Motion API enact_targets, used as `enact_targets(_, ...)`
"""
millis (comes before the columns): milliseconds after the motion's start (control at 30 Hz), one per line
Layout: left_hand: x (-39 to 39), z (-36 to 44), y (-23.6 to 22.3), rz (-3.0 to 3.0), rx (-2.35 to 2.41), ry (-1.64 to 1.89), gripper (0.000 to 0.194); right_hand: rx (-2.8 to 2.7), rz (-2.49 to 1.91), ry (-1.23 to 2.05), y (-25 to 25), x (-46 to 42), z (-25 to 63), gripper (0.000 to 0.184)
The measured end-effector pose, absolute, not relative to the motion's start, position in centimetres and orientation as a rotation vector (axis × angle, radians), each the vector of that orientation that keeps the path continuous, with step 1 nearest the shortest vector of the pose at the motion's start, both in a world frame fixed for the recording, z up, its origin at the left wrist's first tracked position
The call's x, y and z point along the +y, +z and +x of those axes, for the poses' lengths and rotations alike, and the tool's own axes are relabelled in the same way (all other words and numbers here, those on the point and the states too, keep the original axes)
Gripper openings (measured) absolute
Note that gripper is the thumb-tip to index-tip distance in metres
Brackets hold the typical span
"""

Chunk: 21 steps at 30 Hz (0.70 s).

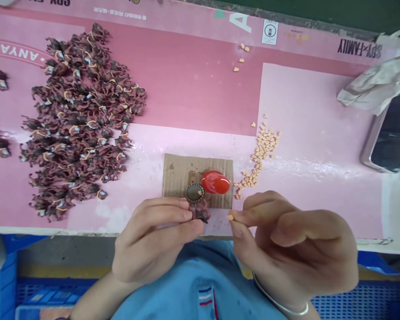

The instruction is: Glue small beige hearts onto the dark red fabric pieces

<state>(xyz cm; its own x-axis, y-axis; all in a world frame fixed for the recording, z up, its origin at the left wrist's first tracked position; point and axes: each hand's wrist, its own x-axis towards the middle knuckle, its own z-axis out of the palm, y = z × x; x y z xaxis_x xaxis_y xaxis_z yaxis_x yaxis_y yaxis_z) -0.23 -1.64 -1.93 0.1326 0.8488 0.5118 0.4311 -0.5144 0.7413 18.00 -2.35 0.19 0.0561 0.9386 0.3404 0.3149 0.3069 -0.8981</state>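
Observation:
Pinched in my left hand point(160, 235) is a small dark brown figurine point(202, 212), partly hidden by the fingertips. My right hand point(286, 240) grips a tiny peach-coloured piece point(230, 218) between thumb and forefinger, a short way right of the figurine. Just beyond the hands lies a piece of corrugated cardboard point(176, 173). On it stand a red, glossy cap-like object point(215, 182) and a small round dark dish point(195, 193) with a beaded rim. More peach pieces point(265, 144) are strewn in a band right of the cardboard.
A large heap of brown figurines point(83, 115) covers the left of the pink printed table point(193, 84). A phone point(390, 138) and a crumpled paper point(376, 84) lie at the right. Blue plastic crates point(380, 293) stand below the table's front edge.

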Motion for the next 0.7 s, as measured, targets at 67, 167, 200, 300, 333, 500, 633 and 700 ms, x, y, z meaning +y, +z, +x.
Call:
enact_targets(67,-1.7,-0.2,-1.9,2.001,1.248,1.344,0.015,-1.531,-1.237,0.73,0.6,-2.1,17.8,0.039)
enact_targets(167,-1.8,-0.3,-1.9,2.016,1.247,1.342,0.011,-1.607,-1.261,0.721,1.0,-1.8,17.5,0.04)
enact_targets(200,-1.9,-0.4,-1.9,2.017,1.253,1.339,0.011,-1.631,-1.26,0.709,1.1,-1.7,17.4,0.04)
enact_targets(300,-2.0,-0.3,-1.9,2.009,1.276,1.322,0.01,-1.687,-1.253,0.664,1.1,-1.5,17.3,0.041)
enact_targets(333,-2.1,-0.2,-1.9,2.003,1.288,1.32,0.011,-1.699,-1.253,0.649,1.0,-1.4,17.3,0.041)
enact_targets(500,-2.3,0.1,-1.8,2.013,1.342,1.345,0.012,-1.787,-1.243,0.578,1.2,-1.1,17.2,0.037)
enact_targets(633,-2.2,-0.6,-1.5,2.185,1.287,1.277,0.012,-1.929,-1.295,0.466,1.8,-1.5,17.0,0.028)
enact_targets(700,-2.1,-1.0,-1.2,2.249,1.279,1.222,0.014,-1.983,-1.302,0.456,2.1,-2.0,16.8,0.025)
